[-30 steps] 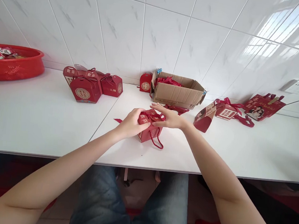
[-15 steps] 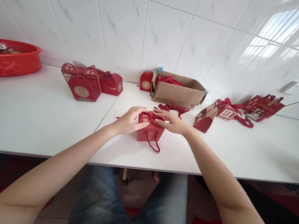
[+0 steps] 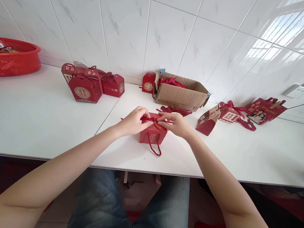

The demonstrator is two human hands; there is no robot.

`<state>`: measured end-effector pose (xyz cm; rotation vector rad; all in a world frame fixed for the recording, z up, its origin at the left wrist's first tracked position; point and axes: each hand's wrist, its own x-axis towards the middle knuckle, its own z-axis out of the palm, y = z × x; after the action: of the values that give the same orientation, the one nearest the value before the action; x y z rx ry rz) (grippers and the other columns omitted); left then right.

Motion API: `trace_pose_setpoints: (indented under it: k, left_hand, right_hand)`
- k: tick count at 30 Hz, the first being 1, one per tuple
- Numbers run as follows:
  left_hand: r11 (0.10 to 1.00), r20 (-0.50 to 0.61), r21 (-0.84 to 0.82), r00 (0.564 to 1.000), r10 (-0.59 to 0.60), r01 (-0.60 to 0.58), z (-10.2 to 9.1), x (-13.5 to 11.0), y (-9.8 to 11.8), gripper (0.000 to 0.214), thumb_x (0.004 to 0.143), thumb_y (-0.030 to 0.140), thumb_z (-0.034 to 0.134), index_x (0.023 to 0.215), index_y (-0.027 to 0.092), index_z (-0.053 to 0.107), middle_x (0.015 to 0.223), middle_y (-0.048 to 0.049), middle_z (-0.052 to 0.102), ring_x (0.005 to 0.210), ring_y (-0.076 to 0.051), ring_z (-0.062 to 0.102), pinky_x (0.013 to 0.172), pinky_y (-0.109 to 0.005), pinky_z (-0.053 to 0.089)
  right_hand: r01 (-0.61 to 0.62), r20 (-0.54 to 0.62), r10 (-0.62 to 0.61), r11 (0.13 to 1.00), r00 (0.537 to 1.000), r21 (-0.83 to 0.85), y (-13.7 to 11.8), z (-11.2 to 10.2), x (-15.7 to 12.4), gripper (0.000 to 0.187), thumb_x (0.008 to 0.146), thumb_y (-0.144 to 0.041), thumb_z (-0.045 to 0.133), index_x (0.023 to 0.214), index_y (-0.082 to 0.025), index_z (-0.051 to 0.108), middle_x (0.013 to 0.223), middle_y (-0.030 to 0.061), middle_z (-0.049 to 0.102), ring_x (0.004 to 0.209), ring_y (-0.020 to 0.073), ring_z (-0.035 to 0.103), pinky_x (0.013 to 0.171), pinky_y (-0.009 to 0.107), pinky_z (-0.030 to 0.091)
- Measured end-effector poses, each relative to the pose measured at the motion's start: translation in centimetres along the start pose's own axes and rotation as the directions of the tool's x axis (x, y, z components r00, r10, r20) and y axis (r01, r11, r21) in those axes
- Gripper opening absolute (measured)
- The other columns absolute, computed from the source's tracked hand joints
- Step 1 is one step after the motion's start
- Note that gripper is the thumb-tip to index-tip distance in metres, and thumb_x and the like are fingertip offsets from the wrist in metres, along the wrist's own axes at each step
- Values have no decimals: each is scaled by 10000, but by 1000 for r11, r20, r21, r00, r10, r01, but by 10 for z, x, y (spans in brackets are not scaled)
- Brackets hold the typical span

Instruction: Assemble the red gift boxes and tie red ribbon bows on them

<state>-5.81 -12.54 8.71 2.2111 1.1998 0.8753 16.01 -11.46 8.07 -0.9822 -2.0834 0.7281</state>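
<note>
A red gift box (image 3: 144,136) with gold lettering stands upright near the middle of the table. Its twisted rope handle (image 3: 154,152) droops over the front onto the tabletop. Across the box top runs a red ribbon (image 3: 154,120) with a knot or bow at the centre. My left hand (image 3: 136,121) pinches the ribbon at the left of the knot, thumb and fingers together. On the other side, my right hand (image 3: 175,125) has its fingertips closed on the ribbon just right of the knot. The ribbon's loops are partly hidden by my fingers.
Behind the box, a cardboard box (image 3: 182,96) holds red ribbons, with loose ribbons (image 3: 175,111) in front. Several red gift boxes (image 3: 86,89) stand at left beside a red basket (image 3: 14,63). More boxes (image 3: 207,121) and a red bag (image 3: 265,110) lie at right.
My fingers, lying over the box top before, have drawn up and closed on the ribbon beside the knot. The box stays in about the same place.
</note>
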Motion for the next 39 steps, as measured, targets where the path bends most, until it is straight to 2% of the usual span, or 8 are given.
trace_pose_setpoints:
  k: [14,20,25,29,32,35,37,39]
  left_hand:
    - [999,-39,-29,998,-46,45,4,-1,3,164,785,360,584,789,212,512,1115,-104,557,1177,-266,523,1023,-447,431]
    - [996,-76,-32,993,-85,83,3,0,4,148,848,300,499,730,215,469,1129,-100,587,1152,-249,538,1018,-420,420]
    - [997,-46,7,996,-71,72,-1,0,-1,110,816,259,490,719,216,460,1191,-105,573,1186,-256,525,1058,-437,391]
    - [998,-44,10,997,-63,64,-1,0,-5,108,803,281,501,726,219,460,1184,-104,578,1188,-268,525,1054,-462,388]
    - [999,-57,14,997,-50,51,0,-1,-6,126,802,297,509,721,221,450,1133,-99,593,1164,-270,540,1033,-458,405]
    - [999,-68,19,997,-46,48,0,-2,-4,132,803,302,515,719,222,453,1106,-92,602,1150,-269,547,1010,-442,425]
    - [998,-67,20,996,-55,57,0,-2,-4,133,801,305,523,719,221,461,1111,-89,602,1143,-268,551,1000,-436,432]
    - [997,-63,18,996,-69,70,0,-1,-4,134,800,306,531,720,219,467,1128,-89,598,1146,-268,551,1004,-436,430]
  right_hand:
    - [-73,25,71,994,997,81,0,-2,3,98,824,-290,651,807,-213,709,986,70,743,1270,268,552,1026,439,445]
    - [-110,-50,108,993,993,-41,4,-1,2,170,861,-341,601,788,-188,623,1267,141,636,1253,264,553,1018,446,431]
    - [-96,-25,94,988,995,-124,5,-3,0,144,868,-301,571,785,-185,595,1316,152,592,1229,271,552,990,463,441]
    - [-132,-60,127,986,990,-96,5,-3,1,197,838,-364,612,759,-184,593,1260,144,584,1176,266,567,911,429,494]
    - [-309,-71,306,951,949,-32,4,-3,0,290,774,-461,679,820,-193,576,1053,98,637,892,210,642,727,360,530]
    - [-475,-58,474,880,879,-2,3,-8,-3,409,695,-541,743,844,-195,584,923,66,656,706,154,604,576,284,472]
    - [-546,60,544,837,837,42,3,-14,-5,443,695,-602,721,766,-182,599,794,56,649,584,118,543,490,257,403]
    - [-585,230,549,799,804,139,4,-21,-9,474,723,-637,678,678,-171,596,633,24,594,490,88,460,451,251,352]
